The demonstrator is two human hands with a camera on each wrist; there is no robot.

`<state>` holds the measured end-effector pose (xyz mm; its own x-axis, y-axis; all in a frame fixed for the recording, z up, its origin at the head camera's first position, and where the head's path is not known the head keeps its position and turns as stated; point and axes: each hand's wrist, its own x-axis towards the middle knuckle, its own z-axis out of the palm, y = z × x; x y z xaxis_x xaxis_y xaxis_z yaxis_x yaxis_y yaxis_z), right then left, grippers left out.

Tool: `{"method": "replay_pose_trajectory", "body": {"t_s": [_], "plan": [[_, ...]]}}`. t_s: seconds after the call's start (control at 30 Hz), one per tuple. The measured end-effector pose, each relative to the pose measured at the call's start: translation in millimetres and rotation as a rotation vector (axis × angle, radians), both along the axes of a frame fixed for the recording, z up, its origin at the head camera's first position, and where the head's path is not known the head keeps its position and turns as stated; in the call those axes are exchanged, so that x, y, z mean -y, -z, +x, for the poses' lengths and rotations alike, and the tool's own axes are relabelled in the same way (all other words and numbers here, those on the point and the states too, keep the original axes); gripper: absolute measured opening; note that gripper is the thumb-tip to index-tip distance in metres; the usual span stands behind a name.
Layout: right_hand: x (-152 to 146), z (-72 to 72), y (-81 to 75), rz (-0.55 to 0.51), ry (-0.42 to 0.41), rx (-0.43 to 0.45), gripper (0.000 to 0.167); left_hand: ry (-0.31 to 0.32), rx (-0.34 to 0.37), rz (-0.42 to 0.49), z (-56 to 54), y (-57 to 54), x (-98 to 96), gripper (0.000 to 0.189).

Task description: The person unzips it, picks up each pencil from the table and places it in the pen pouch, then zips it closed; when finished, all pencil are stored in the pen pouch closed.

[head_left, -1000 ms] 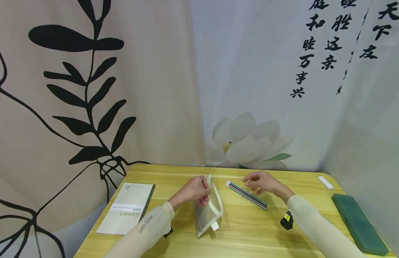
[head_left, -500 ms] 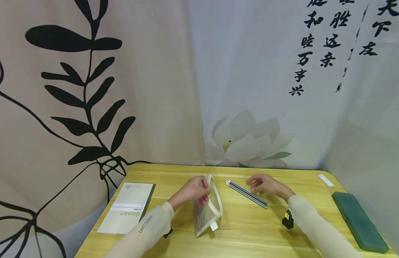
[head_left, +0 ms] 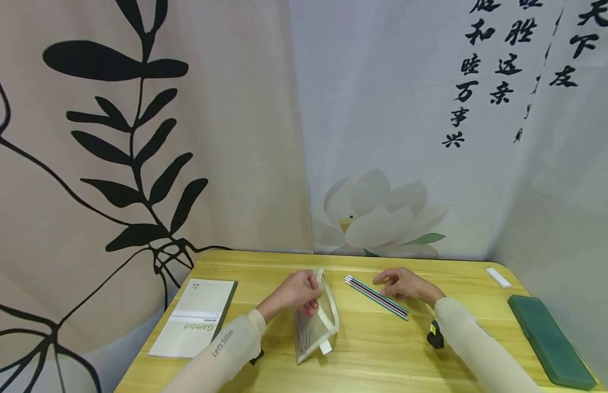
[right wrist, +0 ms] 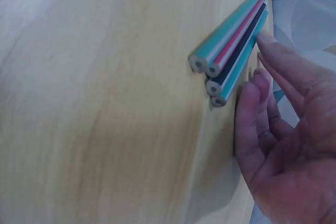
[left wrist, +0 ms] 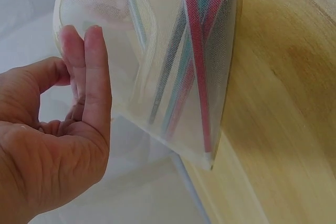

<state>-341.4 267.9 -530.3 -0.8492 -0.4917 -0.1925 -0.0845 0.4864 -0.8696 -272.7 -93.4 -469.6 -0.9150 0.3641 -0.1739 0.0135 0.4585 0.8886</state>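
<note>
My left hand pinches the rim of a white mesh zip pouch, which stands tilted on the table with its mouth agape. Through the mesh in the left wrist view, several red, teal and black pencils show inside. To the right of the pouch, a bundle of several striped pencils lies slantwise on the wood. My right hand is low beside this bundle, fingers loosely bent and holding nothing. In the right wrist view one fingertip comes right up to the outer teal pencil, whose unsharpened end faces the camera.
A notebook marked "Gambit" lies at the left of the wooden table. At the right are a dark green case and, behind it, a small white block. A printed curtain hangs behind the table.
My right hand has drawn back slightly to the right and come lower beside the pencils, its fingers a bit more bent. The left hand keeps its hold on the pouch.
</note>
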Motion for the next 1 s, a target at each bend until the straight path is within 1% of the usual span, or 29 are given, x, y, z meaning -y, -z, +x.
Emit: {"method": "replay_pose_trajectory", "body": {"t_s": [0.2, 0.33, 0.43, 0.57, 0.73, 0.87, 1.0], "plan": [[1, 0.8, -2.0, 0.002, 0.006, 0.013, 0.032, 0.005, 0.013, 0.014, -1.3, -0.2, -1.7, 0.007], [3, 0.9, -4.1, 0.0, -0.005, 0.015, 0.031, 0.008, 0.017, 0.018, -1.3, 0.0, -0.9, 0.007], [8, 1.0, -6.2, 0.0, -0.023, 0.008, 0.031, 0.004, 0.009, 0.019, -0.9, 0.2, 1.4, 0.008], [13, 0.9, -8.0, 0.008, -0.014, 0.007, 0.031, 0.007, 0.0, 0.018, -0.3, -0.7, 4.0, 0.008], [16, 2.2, -7.4, 0.065, 0.001, -0.002, 0.03, 0.022, -0.001, 0.02, 0.5, 0.4, 4.8, 0.007], [17, 3.9, -7.9, 0.122, 0.037, 0.016, 0.031, 0.034, -0.005, 0.028, 0.8, 2.5, 4.3, 0.007], [18, 4.5, -11.2, 0.167, 0.063, 0.018, 0.032, 0.038, -0.003, 0.033, 0.2, 2.3, 3.7, 0.007]]}}
